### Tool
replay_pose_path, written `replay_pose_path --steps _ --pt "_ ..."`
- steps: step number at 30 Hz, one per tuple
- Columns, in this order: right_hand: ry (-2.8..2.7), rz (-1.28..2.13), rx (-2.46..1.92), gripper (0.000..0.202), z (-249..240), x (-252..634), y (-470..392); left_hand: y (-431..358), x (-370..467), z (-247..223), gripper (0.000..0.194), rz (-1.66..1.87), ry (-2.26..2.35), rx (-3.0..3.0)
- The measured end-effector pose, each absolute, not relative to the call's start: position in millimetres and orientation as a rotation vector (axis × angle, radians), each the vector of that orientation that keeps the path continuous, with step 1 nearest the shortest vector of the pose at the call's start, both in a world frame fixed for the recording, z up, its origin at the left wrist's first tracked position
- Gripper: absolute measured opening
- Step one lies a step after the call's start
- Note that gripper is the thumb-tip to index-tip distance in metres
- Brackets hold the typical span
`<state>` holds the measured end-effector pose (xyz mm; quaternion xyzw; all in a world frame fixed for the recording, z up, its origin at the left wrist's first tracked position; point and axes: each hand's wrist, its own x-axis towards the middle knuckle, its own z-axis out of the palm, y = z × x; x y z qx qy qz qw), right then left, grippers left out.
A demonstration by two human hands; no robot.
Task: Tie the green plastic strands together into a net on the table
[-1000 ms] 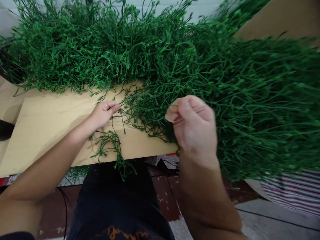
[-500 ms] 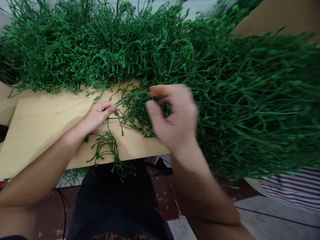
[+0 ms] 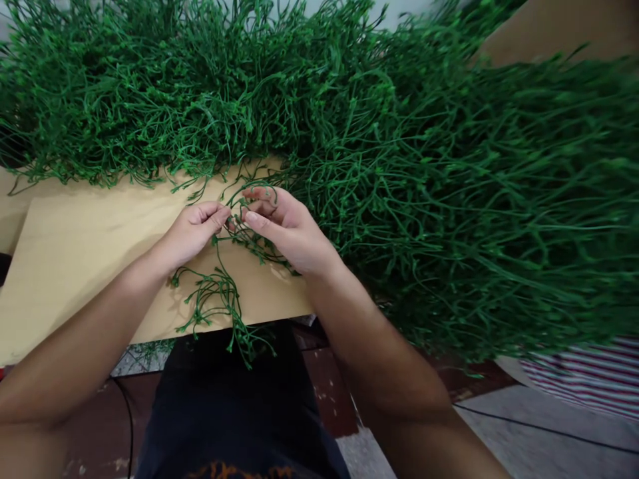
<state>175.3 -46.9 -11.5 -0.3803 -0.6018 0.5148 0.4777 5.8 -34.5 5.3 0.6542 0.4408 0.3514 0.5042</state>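
Note:
My left hand (image 3: 192, 229) pinches a thin green artificial plant stem between thumb and fingertips, above the cardboard. Close to its right, my right hand (image 3: 284, 229) has its fingers curled in and its thumb near the fingertips, among the same stems. One stem arches over its index finger; the exact grip is partly hidden. A loose cluster of artificial stems (image 3: 217, 293) with small forked tips hangs below my left hand, over the board's front edge. More stems lie behind and under my right hand.
A large heap of green artificial plants (image 3: 200, 100) runs along the back and down the right side. The cardboard sheet (image 3: 90, 239) covers the work surface. Another cardboard piece (image 3: 574, 30) stands at back right. Striped fabric (image 3: 594, 379) shows at lower right.
My right hand has moved left and slightly down from the heap, close to my left hand, its fingers curling in among the stems. My left hand keeps its pinch almost in place.

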Motion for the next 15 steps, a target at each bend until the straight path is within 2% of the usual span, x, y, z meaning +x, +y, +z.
replay_pose_path --steps 4,10,15 --pt "-1.519 1.23 -0.988 0.037 -5.5 174.1 -49.8 -34.6 4.6 4.5 0.039 0.848 1.039 1.605" --pt "-1.592 1.126 -0.916 0.049 2.7 174.6 -57.7 -29.7 3.4 -0.7 0.03 0.849 1.071 1.632" --pt "-1.56 1.194 -0.843 0.049 4.0 177.2 -70.6 -26.8 9.6 -2.3 0.028 0.807 1.073 1.643"
